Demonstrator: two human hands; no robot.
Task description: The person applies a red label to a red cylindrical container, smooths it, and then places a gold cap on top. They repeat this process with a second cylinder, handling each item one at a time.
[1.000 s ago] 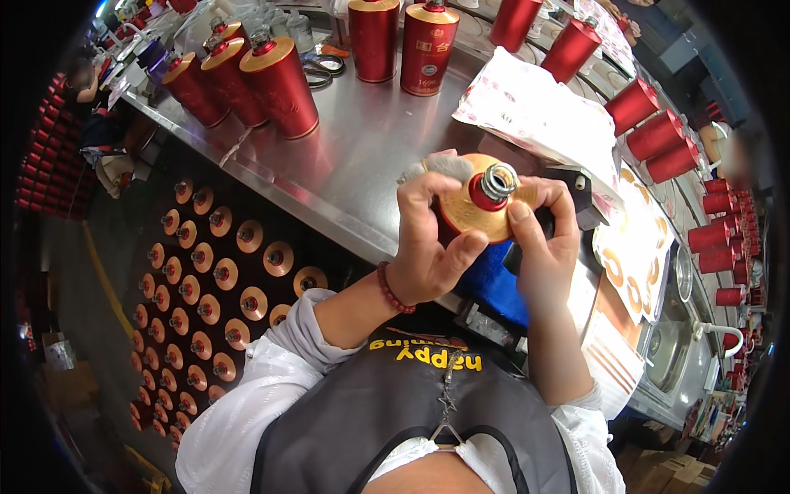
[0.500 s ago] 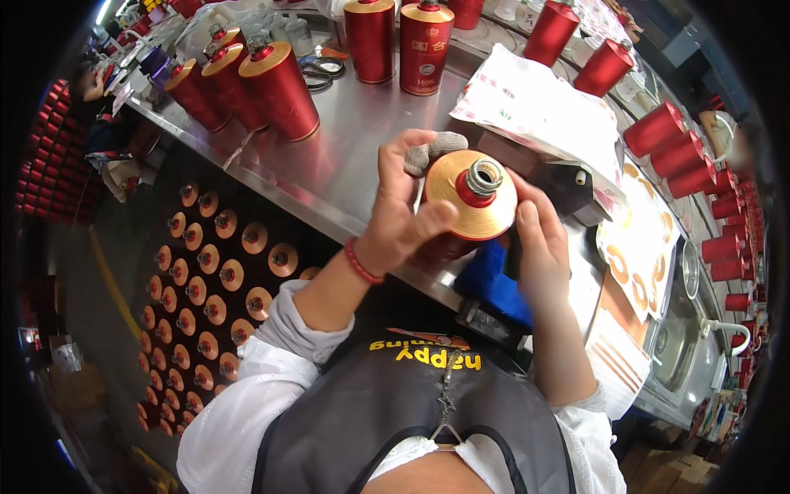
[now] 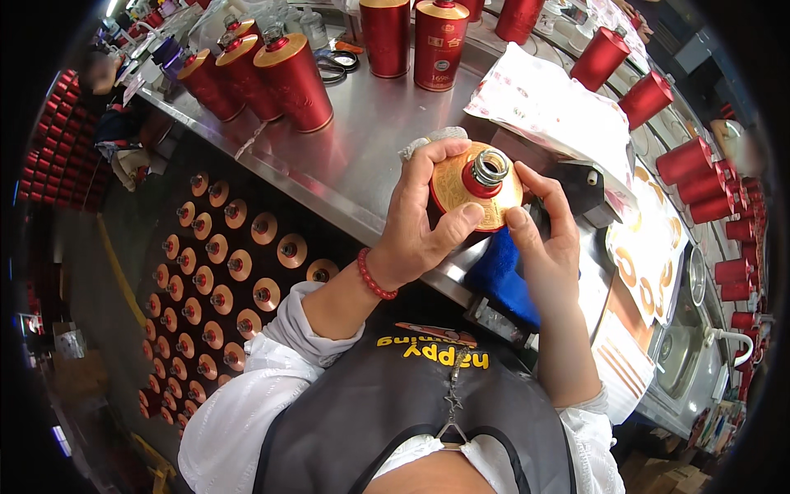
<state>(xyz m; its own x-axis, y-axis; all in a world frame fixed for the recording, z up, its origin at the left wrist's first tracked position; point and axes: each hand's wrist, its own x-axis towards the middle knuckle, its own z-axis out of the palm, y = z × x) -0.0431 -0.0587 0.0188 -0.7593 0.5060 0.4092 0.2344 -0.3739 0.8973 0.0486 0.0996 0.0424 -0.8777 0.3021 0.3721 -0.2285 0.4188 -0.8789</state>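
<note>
A red bottle with a gold shoulder and an uncapped glass neck [image 3: 454, 183] is held between my two hands, its mouth facing up toward me. My left hand [image 3: 429, 210] wraps its left side, with the thumb pressed on the gold shoulder. Grey knitted material [image 3: 436, 138] shows at the far fingers of this hand. My right hand [image 3: 550, 235] grips the right side, its thumb at the near edge of the shoulder. The bottle's lower body is mostly hidden by my hands. Just below it lies a blue cloth [image 3: 506, 280] at the table edge.
Several red bottles [image 3: 298, 82] stand on the steel table [image 3: 354, 140], with black-handled scissors [image 3: 336, 66] beside them. White printed sheets [image 3: 543, 103] lie over a box at the right. Many gold-topped bottles [image 3: 239, 263] stand below on the left. A conveyor with red bottles [image 3: 603, 59] curves along the right.
The bottle has turned and tilted in my hands, showing more patterned gold shoulder. My right thumb and fingers have shifted onto its upper edge. The whole view has moved slightly.
</note>
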